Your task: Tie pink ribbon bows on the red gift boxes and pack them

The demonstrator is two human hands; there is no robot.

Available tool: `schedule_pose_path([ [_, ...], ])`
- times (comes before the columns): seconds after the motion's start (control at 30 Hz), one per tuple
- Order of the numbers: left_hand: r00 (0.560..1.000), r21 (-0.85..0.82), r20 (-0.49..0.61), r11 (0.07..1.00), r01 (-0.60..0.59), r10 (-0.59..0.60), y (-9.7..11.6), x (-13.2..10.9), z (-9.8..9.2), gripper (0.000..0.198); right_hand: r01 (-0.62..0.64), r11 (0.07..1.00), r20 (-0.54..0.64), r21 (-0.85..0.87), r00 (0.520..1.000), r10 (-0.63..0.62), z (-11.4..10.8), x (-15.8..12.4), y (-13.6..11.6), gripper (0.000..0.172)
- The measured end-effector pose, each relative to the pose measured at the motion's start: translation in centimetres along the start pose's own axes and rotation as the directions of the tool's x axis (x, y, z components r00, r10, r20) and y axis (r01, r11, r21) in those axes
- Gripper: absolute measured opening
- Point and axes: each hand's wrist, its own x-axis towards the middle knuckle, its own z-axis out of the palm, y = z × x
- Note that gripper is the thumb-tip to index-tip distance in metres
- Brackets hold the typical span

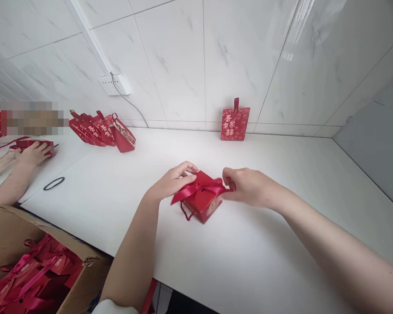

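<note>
A small red gift box lies on the white table in front of me, with a shiny red ribbon across its top. At the box's left and far edge, my left hand grips it with thumb and fingers. My right hand is closed in a pinch on the ribbon's right end, just off the box's right side. A thin dark red cord hangs in a loop at the near left side of the box.
Against the tiled wall stands a red card-like box; several similar boxes lean further left. A black loop lies on the table. A co-worker's hands hold another red box. A cardboard carton with red boxes sits at lower left.
</note>
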Motion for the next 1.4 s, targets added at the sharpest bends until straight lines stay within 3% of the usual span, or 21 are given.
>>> schedule_pose_path([
  [0.07, 0.997, 0.046, -0.065, 0.998, -0.044, 0.047, 0.0, 0.0, 0.0, 0.033, -0.052, 0.994, -0.201, -0.094, 0.979, 0.032, 0.1, 0.7, 0.7, 0.009],
  [0.1, 0.990, 0.064, -0.111, 0.995, -0.079, 0.085, 0.1, 0.0, 0.0, 0.034, -0.060, 0.989, -0.324, -0.134, 0.946, 0.013, 0.1, 0.8, 0.9, 0.005],
  [0.17, 0.957, 0.116, -0.216, 0.978, -0.172, 0.194, 0.2, 0.1, 0.1, 0.032, -0.049, 0.978, -0.522, -0.203, 0.851, -0.066, -0.2, 0.8, 1.1, 0.013],
  [0.2, 0.930, 0.149, -0.266, 0.964, -0.221, 0.254, 0.4, 0.1, 0.3, 0.028, -0.036, 0.975, -0.567, -0.220, 0.818, -0.098, -0.4, 0.6, 0.9, 0.012],
  [0.23, 0.902, 0.177, -0.306, 0.949, -0.262, 0.306, 0.5, 0.2, 0.4, 0.022, -0.023, 0.976, -0.570, -0.216, 0.814, -0.107, -0.5, 0.2, 0.4, 0.012],
  [0.27, 0.879, 0.193, -0.330, 0.936, -0.295, 0.345, 0.6, 0.2, 0.7, 0.016, -0.004, 0.981, -0.530, -0.193, 0.842, -0.101, -0.5, -0.2, -0.1, 0.018],
  [0.33, 0.862, 0.183, -0.341, 0.926, -0.330, 0.375, 0.8, 0.3, 1.4, 0.014, 0.067, 0.993, -0.327, -0.095, 0.940, -0.095, -0.1, -1.1, -1.5, 0.037],
  [0.4, 0.881, 0.126, -0.311, 0.934, -0.334, 0.357, 0.9, 0.4, 2.3, 0.013, 0.181, 0.983, -0.156, -0.031, 0.971, -0.184, 0.8, -1.8, -2.8, 0.038],
  [0.5, 0.943, -0.011, -0.211, 0.964, -0.264, 0.256, 0.8, 0.7, 3.6, 0.010, 0.392, 0.898, -0.170, -0.199, 0.889, -0.425, 2.5, -2.0, -3.7, 0.040],
  [0.6, 0.972, -0.115, -0.149, 0.973, -0.201, 0.183, 0.4, 1.1, 4.3, 0.012, 0.464, 0.764, -0.208, -0.447, 0.777, -0.594, 3.5, -1.5, -3.7, 0.016],
  [0.7, 0.973, -0.202, -0.132, 0.956, -0.211, 0.187, 0.1, 1.6, 4.4, 0.016, 0.546, 0.634, -0.173, -0.548, 0.667, -0.725, 3.4, -1.2, -3.4, 0.029],
  [0.77, 0.976, -0.272, -0.120, 0.939, -0.208, 0.182, -0.1, 1.7, 4.3, 0.019, 0.565, 0.594, -0.157, -0.573, 0.636, -0.756, 3.2, -1.2, -3.4, 0.029],
  [1.03, 0.976, -0.313, -0.119, 0.926, -0.209, 0.180, -0.4, 2.2, 4.5, 0.026, 0.539, 0.587, -0.088, -0.604, 0.687, -0.721, 4.1, -1.1, -3.8, 0.032],
  [1.4, 0.969, -0.303, -0.071, 0.920, -0.247, 0.237, -0.3, 2.3, 4.4, 0.026, 0.688, 0.661, 0.062, -0.299, 0.705, -0.706, 3.5, -0.8, -3.6, 0.026],
])
